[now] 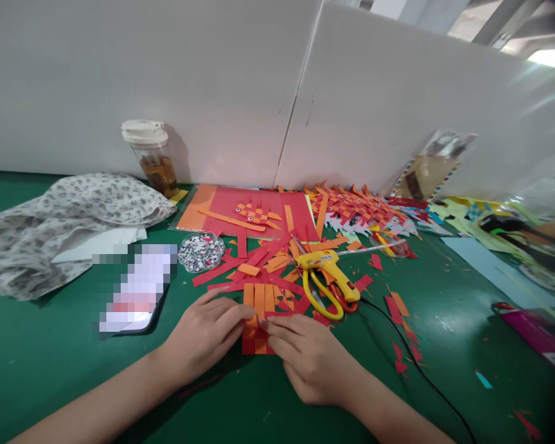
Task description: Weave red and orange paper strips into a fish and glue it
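Between my hands lies a small woven piece of orange and red paper strips, with several orange strip ends pointing away from me. My left hand has its thumb and fingers drawn together at the left side of the weave. From the right, my right hand has bent fingers closed on the same piece, close to the left fingertips. Part of the weave is hidden under both hands. Loose red and orange paper strips lie just beyond it.
A yellow glue gun with a black cord lies over yellow-handled scissors at the right. A phone, a bag of googly eyes and a lidded cup are at the left. Woven paper fish rest at the back.
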Action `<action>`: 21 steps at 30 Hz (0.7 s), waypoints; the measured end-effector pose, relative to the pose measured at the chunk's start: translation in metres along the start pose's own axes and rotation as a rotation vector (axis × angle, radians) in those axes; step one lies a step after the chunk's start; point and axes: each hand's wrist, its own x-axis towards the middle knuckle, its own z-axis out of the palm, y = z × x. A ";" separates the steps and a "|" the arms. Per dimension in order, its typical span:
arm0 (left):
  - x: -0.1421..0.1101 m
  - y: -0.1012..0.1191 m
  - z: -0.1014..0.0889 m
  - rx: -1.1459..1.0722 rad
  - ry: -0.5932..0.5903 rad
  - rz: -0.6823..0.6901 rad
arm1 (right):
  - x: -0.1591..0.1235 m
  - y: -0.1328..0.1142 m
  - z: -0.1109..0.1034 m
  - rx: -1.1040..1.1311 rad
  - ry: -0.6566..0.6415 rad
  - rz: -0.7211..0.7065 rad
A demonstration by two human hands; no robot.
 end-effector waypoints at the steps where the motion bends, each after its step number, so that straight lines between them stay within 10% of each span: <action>1: 0.000 0.000 0.000 -0.019 0.012 0.003 | 0.000 0.000 0.000 -0.001 -0.007 -0.002; 13: 0.011 0.010 -0.002 -0.799 0.034 -0.660 | 0.001 0.000 0.001 -0.048 -0.028 -0.011; 21: 0.012 0.010 -0.003 -1.156 0.021 -0.650 | 0.002 -0.001 0.001 -0.069 -0.016 -0.012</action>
